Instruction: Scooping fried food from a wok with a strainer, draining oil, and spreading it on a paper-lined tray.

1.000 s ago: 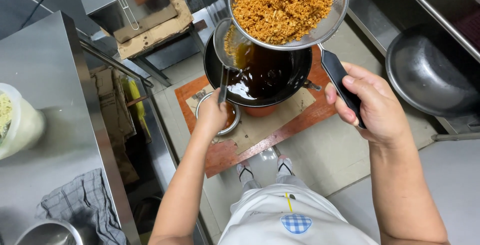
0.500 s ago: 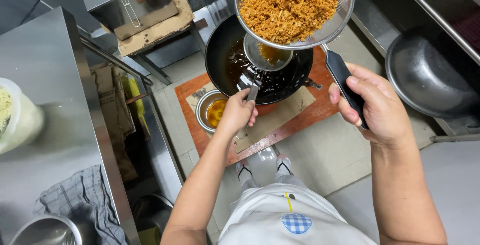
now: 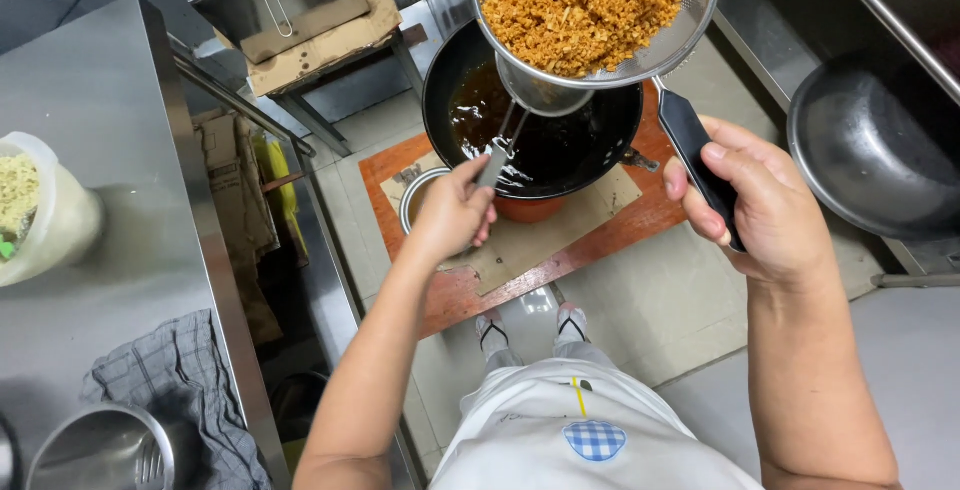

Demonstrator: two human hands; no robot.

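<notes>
right hand [image 3: 760, 205]: clamped on the black handle [image 3: 695, 155] of the strainer [image 3: 690, 35], thumb on top, fingers wrapped under.
strainer: round wire mesh, held up over the wok [image 3: 580, 155], roughly level, full of crumbs [image 3: 585, 0], orange-brown, fried, heaped.
left hand [image 3: 452, 212]: closed on the ladle [image 3: 535, 95] shaft, low on the stem.
ladle: steel; bowl sits right under the strainer mesh, touching or just below it, cannot tell which; bowl is over the wok.
wok: black, on the floor on an orange pot [image 3: 530, 210], holds dark brown oil [image 3: 480, 110], glossy, level well below the rim.
board [image 3: 470, 295]: red-brown wood, flat on the floor under the wok, with cardboard [image 3: 540, 245] on top of it.
small bowl [image 3: 415, 200]: steel, on the board just left of the wok, mostly hidden behind the left hand.
hands: well apart, one tool each.
surface [image 3: 120, 200]: steel, far left; carries a plastic tub [image 3: 45, 215] with pale green-yellow contents, a grey checked cloth [image 3: 175, 395], a steel pot [image 3: 100, 450] at the bottom edge.
second wok [image 3: 875, 155]: grey, right side, apart from the work.
stand [image 3: 320, 25]: low, behind the wok, topped with cardboard and a metal tray.
person: standing, white apron [image 3: 590, 435] with a blue checked patch, sandalled feet [image 3: 530, 328] at the board's near edge.
</notes>
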